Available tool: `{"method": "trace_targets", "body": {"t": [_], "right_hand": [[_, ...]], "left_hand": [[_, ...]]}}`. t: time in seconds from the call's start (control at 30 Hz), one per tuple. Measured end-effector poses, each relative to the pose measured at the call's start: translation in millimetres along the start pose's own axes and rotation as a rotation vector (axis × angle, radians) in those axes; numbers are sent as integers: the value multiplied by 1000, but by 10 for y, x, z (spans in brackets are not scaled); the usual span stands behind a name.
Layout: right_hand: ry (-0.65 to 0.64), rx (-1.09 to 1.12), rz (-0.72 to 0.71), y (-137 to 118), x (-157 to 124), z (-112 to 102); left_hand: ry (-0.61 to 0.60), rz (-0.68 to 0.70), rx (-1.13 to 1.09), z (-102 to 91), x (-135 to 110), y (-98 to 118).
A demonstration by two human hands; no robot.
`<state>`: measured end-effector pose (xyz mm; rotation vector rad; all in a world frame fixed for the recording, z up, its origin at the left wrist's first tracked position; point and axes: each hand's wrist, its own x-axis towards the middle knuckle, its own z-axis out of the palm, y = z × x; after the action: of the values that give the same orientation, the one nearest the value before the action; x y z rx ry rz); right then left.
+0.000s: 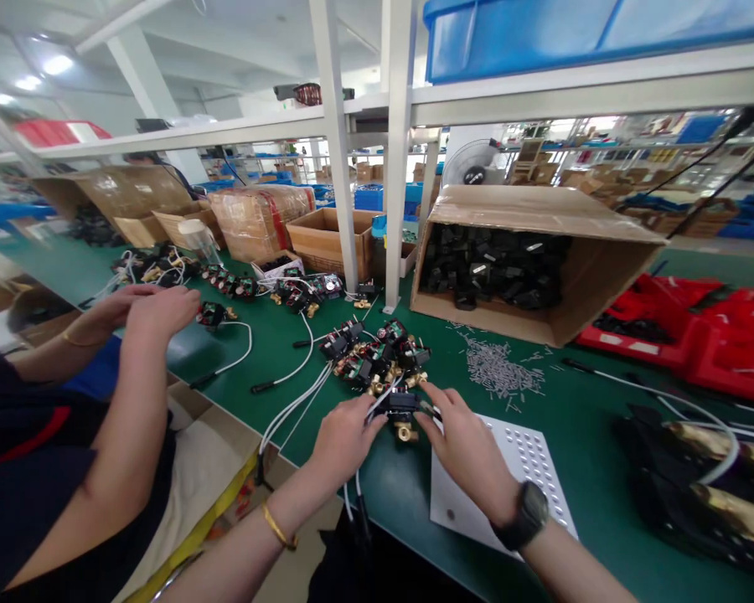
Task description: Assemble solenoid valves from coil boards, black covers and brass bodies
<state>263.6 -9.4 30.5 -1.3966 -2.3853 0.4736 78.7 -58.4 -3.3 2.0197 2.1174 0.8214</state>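
Note:
Between my hands, at the front of the green table, is a black box-shaped unit with a brass fitting facing me. My left hand is closed on its left side, with a white cable running by the fingers. From the right, my right hand reaches in with thumb and index finger nearly together at the unit's side. A small dark piece shows between those fingertips, too small to name. Just behind lies a cluster of similar units with red-and-black parts, brass fittings and white cables.
A perforated white plate lies under my right forearm. Loose small metal pins are heaped behind it. A cardboard box of black housings and red bins stand at right. At left, a co-worker's hands are over the table. Shelf posts rise ahead.

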Motion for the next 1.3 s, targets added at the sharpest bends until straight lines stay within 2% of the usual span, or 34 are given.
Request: {"method": "trace_targets", "body": {"t": [0.07,0.13,0.2,0.3,0.4,0.47,0.53,0.67,0.77,0.9,1.07,1.17,1.3], "right_hand": [[-42,-42,-51,66,73,111],[-93,-55,-110,74,81,192],[-128,-56,-144,69,47,222],[-164,-65,-139,82,-8,211],[-157,-62,-95,120,-43,216],[-127,-63,-57,147,-99,249],[-80,-75,-21,171,-212,302],[24,-29,1,206,-573,426],[69,184,-21,220,-820,454],[112,555,50,220,-951,371],[112,813,181,230,-870,315],[113,873,235,233,-791,335],[118,801,245,182,-724,335]], "left_hand": [[-23,4,64,73,-88,24],[-25,18,66,69,-142,-90],[-47,77,113,-13,-194,-303],[-90,111,303,-198,-273,-637],[-38,44,462,-318,-328,-721],[83,21,443,-305,-364,-557],[166,3,300,-211,-409,-255],[51,-47,-31,110,-493,401],[54,-91,-68,327,-535,652],[180,-83,-54,505,-577,642],[237,-90,-121,530,-562,550],[257,-109,-131,506,-558,602],[237,-183,-284,536,-559,688]]}}
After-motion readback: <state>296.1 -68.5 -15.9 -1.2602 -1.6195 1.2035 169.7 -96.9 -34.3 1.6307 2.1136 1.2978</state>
